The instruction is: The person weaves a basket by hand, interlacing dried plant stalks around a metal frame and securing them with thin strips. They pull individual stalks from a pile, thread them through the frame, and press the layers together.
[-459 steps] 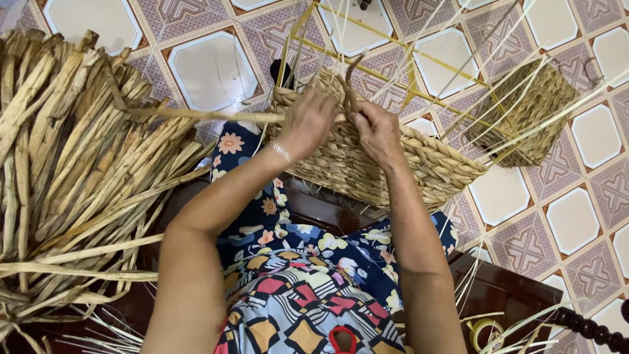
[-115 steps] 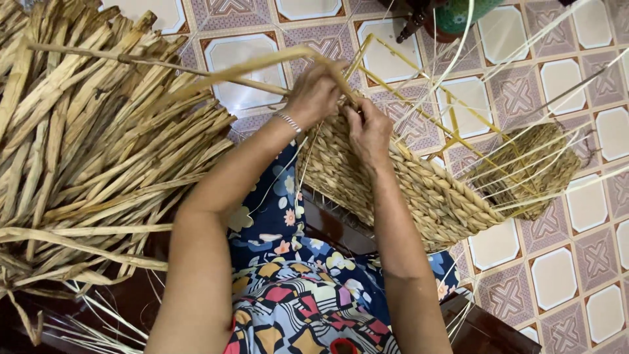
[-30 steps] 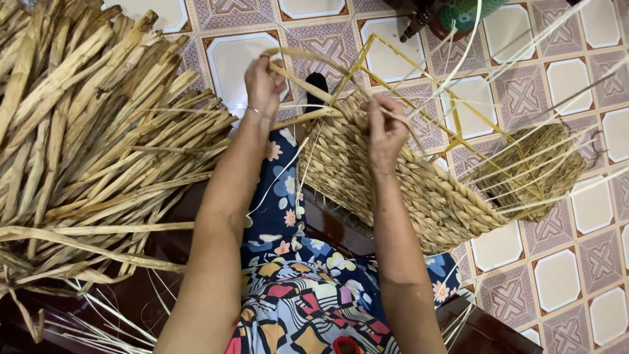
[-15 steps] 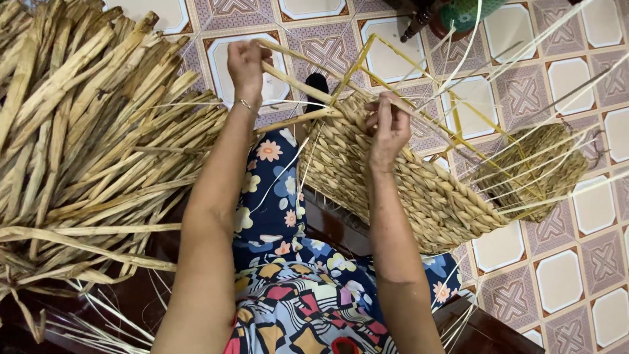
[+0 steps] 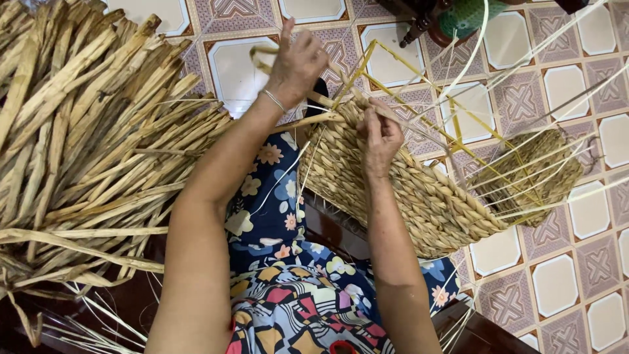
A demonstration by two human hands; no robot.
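Note:
A half-woven straw basket (image 5: 419, 196) lies tilted across my lap, with a thin yellow frame (image 5: 419, 111) and pale upright ribs rising from its woven rim. My left hand (image 5: 298, 62) is raised above the basket's near corner, closed on a flat dried reed strand (image 5: 265, 58) that it pulls upward. My right hand (image 5: 380, 134) rests on the woven rim, fingers pinching the weave and a rib there. A bangle sits on my left wrist.
A big heap of dried reed strips (image 5: 85, 131) fills the left side. Patterned floor tiles (image 5: 576, 262) lie beyond the basket. A dark object with a green part (image 5: 458, 16) stands at the top. A dark wooden seat edge (image 5: 485, 334) shows below.
My left hand has lifted away from the rim and pulled the strand up and to the left, then drifted slightly back toward the basket. My right hand stays on the rim.

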